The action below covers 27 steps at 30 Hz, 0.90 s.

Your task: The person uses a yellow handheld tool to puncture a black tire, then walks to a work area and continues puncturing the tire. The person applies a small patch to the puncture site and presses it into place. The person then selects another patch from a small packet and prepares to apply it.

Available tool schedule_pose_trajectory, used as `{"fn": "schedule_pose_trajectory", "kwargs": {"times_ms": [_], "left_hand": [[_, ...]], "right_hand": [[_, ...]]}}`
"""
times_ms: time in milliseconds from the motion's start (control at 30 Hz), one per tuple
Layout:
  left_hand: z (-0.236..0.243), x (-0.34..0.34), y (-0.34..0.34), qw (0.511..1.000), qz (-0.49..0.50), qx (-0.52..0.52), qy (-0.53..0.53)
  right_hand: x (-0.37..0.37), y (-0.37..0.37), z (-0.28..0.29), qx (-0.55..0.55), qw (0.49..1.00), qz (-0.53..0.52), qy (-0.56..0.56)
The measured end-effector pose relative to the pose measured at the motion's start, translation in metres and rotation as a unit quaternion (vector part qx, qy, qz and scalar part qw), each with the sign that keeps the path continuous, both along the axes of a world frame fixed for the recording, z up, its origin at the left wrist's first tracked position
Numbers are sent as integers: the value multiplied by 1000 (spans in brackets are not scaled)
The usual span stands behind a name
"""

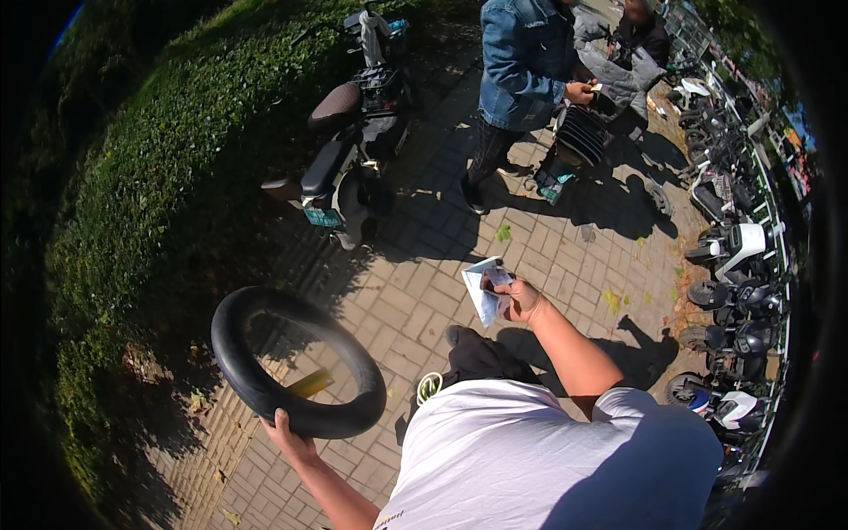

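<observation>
My left hand [288, 435] grips the lower edge of a black rubber inner tube [238, 362], held up as a ring over the brick paving. A brass-coloured valve stem [309, 384] sticks into the ring's middle. My right hand [521, 300] is raised in front of me and holds a flat, shiny plastic packet [484, 291] by its right side. My white shirt and dark trousers fill the lower middle of the view.
A black scooter [349, 159] is parked by the green hedge [150, 203] on the left. Ahead, a person in a denim jacket [526, 62] stands beside another person and a scooter. A row of parked scooters [733, 291] lines the railing on the right.
</observation>
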<state>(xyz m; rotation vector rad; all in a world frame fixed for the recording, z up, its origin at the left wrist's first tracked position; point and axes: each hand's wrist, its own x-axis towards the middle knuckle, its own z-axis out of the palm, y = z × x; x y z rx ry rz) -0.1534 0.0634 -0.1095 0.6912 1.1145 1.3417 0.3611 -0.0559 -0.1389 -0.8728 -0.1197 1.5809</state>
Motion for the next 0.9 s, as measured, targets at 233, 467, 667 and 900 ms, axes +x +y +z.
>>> {"fn": "schedule_pose_trajectory", "kwargs": {"times_ms": [233, 467, 667, 900], "left_hand": [[5, -9, -9, 1000, 7, -5, -14], [6, -19, -13, 1000, 15, 9, 7], [11, -12, -13, 999, 33, -14, 20], [6, -7, -2, 1000, 9, -3, 10]], "right_hand": [[10, -45, -53, -172, 744, 517, -386], [43, -45, -69, -194, 939, 171, -228], [33, -62, -93, -263, 928, 42, -260], [29, -109, -114, -329, 851, 29, -408]]}}
